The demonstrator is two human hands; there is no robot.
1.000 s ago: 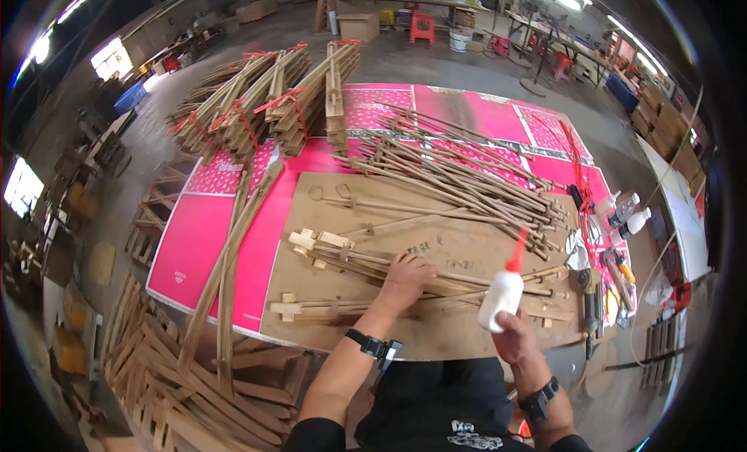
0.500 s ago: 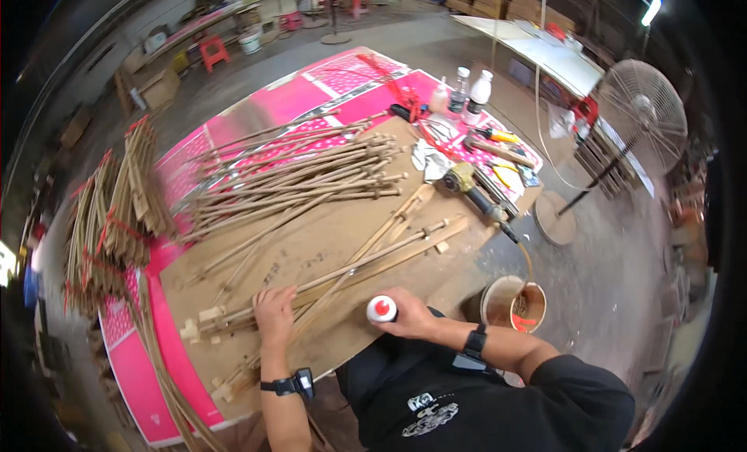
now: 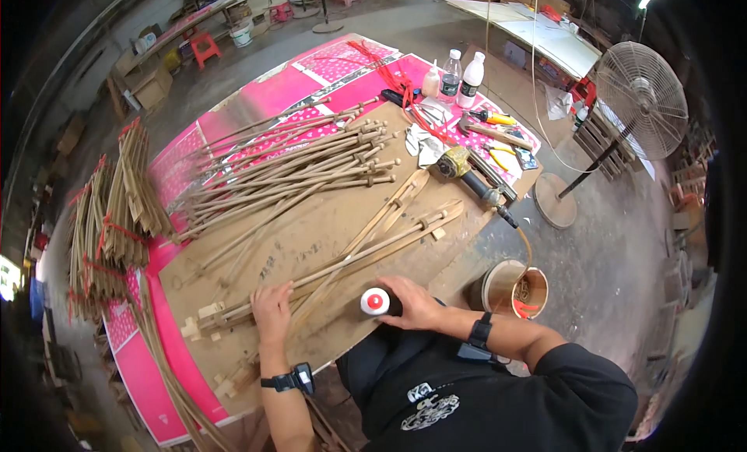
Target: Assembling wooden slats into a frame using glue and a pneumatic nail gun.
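My left hand (image 3: 272,313) lies over a long thin wooden stick (image 3: 354,259) near its left end, fingers bent round it. Small pale wood blocks (image 3: 212,309) sit beside that end. Seen from above, a white-topped bottle with a red centre (image 3: 375,301) is in my right hand (image 3: 414,302), at the near edge of the brown board (image 3: 327,214). My thumb and fingers curve around its side. The bottle's lower part is hidden. Flat wooden strips (image 3: 381,216) cross under and beside the stick.
Many knobbed sticks (image 3: 296,175) lie on the far board, tied bundles (image 3: 128,187) at left. Bottles (image 3: 471,80), a hammer (image 3: 494,131), pliers (image 3: 502,148) and an air tool (image 3: 467,175) are at right. A bucket (image 3: 498,284) and fan (image 3: 642,98) stand beyond.
The view has shifted slightly. My right hand has turned a little around the bottle, with its thumb and fingers now showing more clearly. My left hand stays on the stick.
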